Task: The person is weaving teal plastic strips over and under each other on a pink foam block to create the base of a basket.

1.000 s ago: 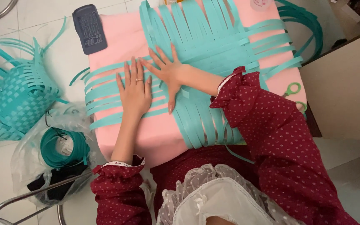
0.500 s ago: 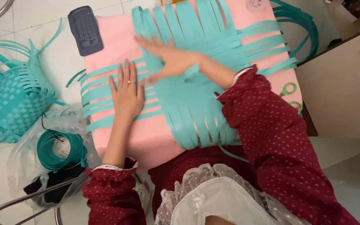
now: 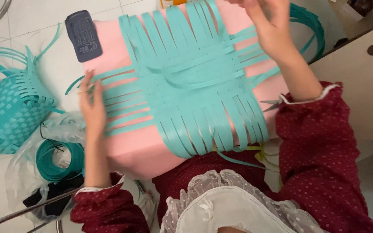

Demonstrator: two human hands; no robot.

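Observation:
A flat mat of woven teal strips [image 3: 193,82] lies on a pink cushion-like block [image 3: 139,153] on my lap. My left hand [image 3: 92,105] rests flat on the loose strip ends at the mat's left side, fingers spread, a ring on one finger. My right hand [image 3: 269,26] is raised over the mat's far right corner, fingers bent near the strip ends there; I cannot tell whether it pinches a strip.
A half-woven teal basket [image 3: 11,110] sits on the white tiled floor at left. A coil of teal strip [image 3: 59,159] lies in a clear plastic bag. A dark flat device [image 3: 83,35] rests at the block's far left corner. Scissors [image 3: 270,103] peek out by my right sleeve.
My right hand has lifted off the mat's centre and moved to the far right corner. My left hand slid left onto the loose strip ends.

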